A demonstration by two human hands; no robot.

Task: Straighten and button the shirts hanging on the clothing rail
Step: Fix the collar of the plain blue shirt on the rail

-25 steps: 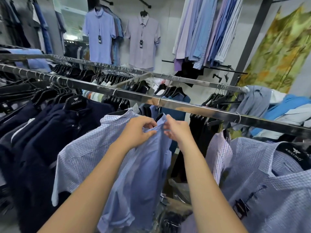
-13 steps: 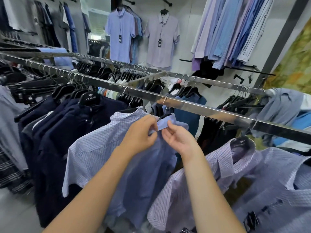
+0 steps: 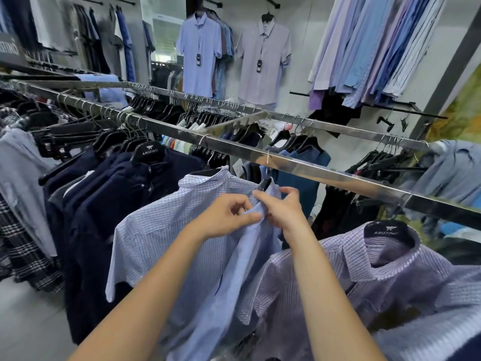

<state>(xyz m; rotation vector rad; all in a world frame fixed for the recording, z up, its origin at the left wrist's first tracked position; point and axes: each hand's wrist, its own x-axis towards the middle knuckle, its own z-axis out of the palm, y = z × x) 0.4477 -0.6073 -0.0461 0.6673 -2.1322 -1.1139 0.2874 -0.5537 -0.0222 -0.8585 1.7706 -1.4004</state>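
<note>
Since half a second ago our right hand has turned palm-down and closed in on our left hand. Both sets of fingers now pinch the plain blue shirt just under its collar. The shirt hangs below the clothing rail, collar up at the rail, long axis dropping toward us.

Collar front of the blue shirt is hidden behind the left hand and right hand; can't tell if it's buttoned. Forearms cut by bottom edge. Purple striped shirt runs off right and bottom edges. Plaid shirt cut at left edge. Wall shirt tags too small to read.
</note>
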